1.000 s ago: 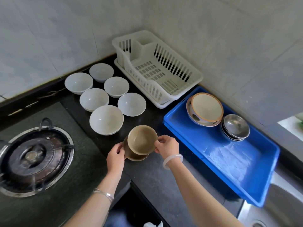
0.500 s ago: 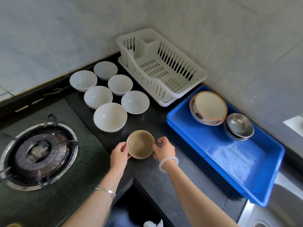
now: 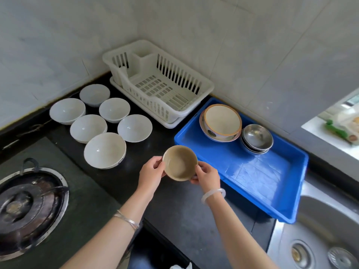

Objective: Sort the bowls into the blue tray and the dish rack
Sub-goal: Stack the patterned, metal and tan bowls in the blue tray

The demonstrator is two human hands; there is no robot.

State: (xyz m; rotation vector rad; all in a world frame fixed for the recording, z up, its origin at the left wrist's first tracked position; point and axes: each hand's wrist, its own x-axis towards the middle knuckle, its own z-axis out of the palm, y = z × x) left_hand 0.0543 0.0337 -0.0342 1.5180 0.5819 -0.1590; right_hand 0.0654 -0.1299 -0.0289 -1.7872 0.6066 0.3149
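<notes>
A tan bowl is held over the black counter, just left of the blue tray. My left hand grips its left rim and my right hand grips its right side. The tray holds a large patterned bowl at its far corner and a stack of steel bowls beside it. The white dish rack stands empty against the wall. Several white bowls sit on the counter to the left of the rack.
A gas burner sits at the left on a dark stove top. A steel sink lies at the lower right beside the tray. Tiled walls close off the back corner.
The tan bowls, apart and tilted a second ago, have come together as one in both hands, and have moved right, up to the blue tray's near edge.
</notes>
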